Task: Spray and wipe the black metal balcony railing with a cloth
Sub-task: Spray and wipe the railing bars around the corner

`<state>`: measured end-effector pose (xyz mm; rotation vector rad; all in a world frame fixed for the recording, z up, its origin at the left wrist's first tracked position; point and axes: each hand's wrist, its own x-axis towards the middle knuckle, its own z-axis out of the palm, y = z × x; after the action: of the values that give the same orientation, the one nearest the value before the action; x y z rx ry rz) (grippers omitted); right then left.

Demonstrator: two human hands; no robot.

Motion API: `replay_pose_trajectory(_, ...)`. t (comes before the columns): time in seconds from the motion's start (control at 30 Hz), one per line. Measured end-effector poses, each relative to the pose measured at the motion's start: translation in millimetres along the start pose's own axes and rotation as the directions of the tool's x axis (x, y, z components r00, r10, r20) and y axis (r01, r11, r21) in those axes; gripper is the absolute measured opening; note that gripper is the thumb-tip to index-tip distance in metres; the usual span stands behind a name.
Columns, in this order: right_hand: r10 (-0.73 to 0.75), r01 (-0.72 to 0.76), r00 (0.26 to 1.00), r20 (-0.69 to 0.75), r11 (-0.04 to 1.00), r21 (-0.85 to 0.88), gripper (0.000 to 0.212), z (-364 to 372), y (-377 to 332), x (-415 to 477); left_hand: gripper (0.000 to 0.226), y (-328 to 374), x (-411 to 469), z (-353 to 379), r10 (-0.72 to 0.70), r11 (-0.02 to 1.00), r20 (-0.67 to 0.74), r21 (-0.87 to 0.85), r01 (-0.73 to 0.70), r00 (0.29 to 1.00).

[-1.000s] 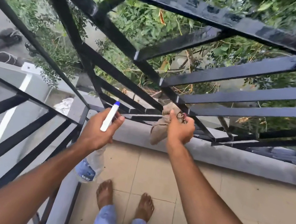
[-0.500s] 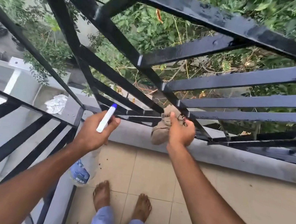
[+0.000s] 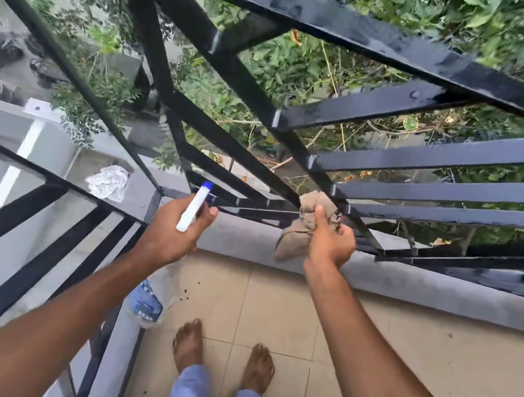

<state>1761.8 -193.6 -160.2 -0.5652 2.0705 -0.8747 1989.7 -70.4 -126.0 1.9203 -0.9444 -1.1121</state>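
Hands apart: left hand [image 3: 173, 236] grips the spray bottle [image 3: 149, 300], right hand [image 3: 330, 242] clutches the cloth [image 3: 293, 242] against the railing [image 3: 455, 213].

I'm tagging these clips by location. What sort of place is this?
Most likely an upper-floor balcony of a house: a black metal railing stands on a low concrete kerb, the floor is tiled, and foliage shows below through the bars.
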Motion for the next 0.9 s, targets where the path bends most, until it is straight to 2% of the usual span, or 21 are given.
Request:
replay_pose_trajectory(0.17,0.038,-0.032,0.997,0.071,0.996,-0.086,0.038,16.1,-6.8,-10.3,0.030,-3.2,1.7,-9.2,-0.051,0.997,-0.061,-0.063,0.047,0.997)
replay_pose_trajectory(0.3,-0.074,0.097,0.991,0.110,0.970,-0.224,0.033,2.7,-5.6,-8.7,0.026,3.9,-4.9,-9.4,-0.029,0.999,-0.093,-0.033,0.026,0.995)
replay_pose_trajectory(0.4,-0.105,0.140,0.985,0.138,0.951,-0.274,0.036,-12.3,17.1,-11.9,0.027,8.7,-10.0,-9.9,-0.032,0.998,-0.128,-0.057,0.025,0.991)
replay_pose_trajectory(0.5,-0.145,0.202,0.963,0.229,0.946,-0.252,0.034,-20.9,49.9,-30.9,0.027,11.6,-12.0,-14.4,-0.023,0.999,-0.180,-0.049,0.014,0.983)
replay_pose_trajectory(0.63,-0.206,0.296,0.907,0.368,0.932,-0.208,0.046,-8.1,81.8,-57.7,0.027,20.8,-16.4,-23.7,0.010,0.999,-0.240,-0.038,-0.020,0.971)
replay_pose_trajectory(0.8,-0.300,0.382,0.839,0.454,0.919,-0.100,0.037,21.3,56.7,-89.9,0.028,42.3,-19.9,-35.8,0.104,0.993,-0.279,-0.020,-0.114,0.955)
replay_pose_trajectory(0.9,-0.355,0.432,0.805,0.475,0.900,-0.060,0.039,32.4,39.3,-96.4,0.033,45.2,-20.2,-39.8,0.154,0.988,-0.322,0.046,-0.147,0.934)
